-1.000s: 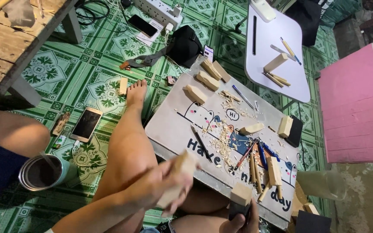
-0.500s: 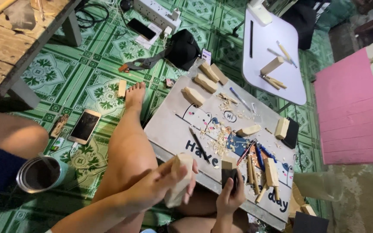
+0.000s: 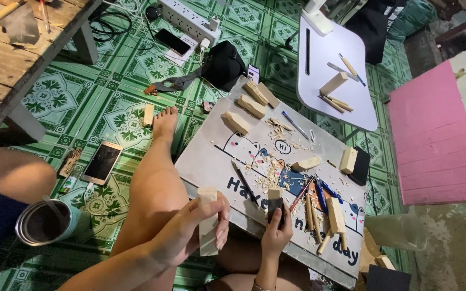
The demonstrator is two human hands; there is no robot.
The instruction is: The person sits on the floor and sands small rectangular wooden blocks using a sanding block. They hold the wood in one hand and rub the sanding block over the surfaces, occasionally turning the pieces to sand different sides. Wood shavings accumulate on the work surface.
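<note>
Head view: left hand (image 3: 190,231) grasps wood block (image 3: 207,221) upright, as before; right hand (image 3: 276,231), at 3 o'clock, now grips dark sanding block (image 3: 275,207), raised since earlier. We note table (image 3: 211,156).

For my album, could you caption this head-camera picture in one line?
Seated on a green tiled floor, the left hand holds a pale wooden block while the right hand grips a dark block at a shavings-strewn low table.

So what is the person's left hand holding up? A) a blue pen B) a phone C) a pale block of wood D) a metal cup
C: the left hand is wrapped around a pale wood block held upright above the low table, while the phone and metal cup sit on the green floor.
</note>
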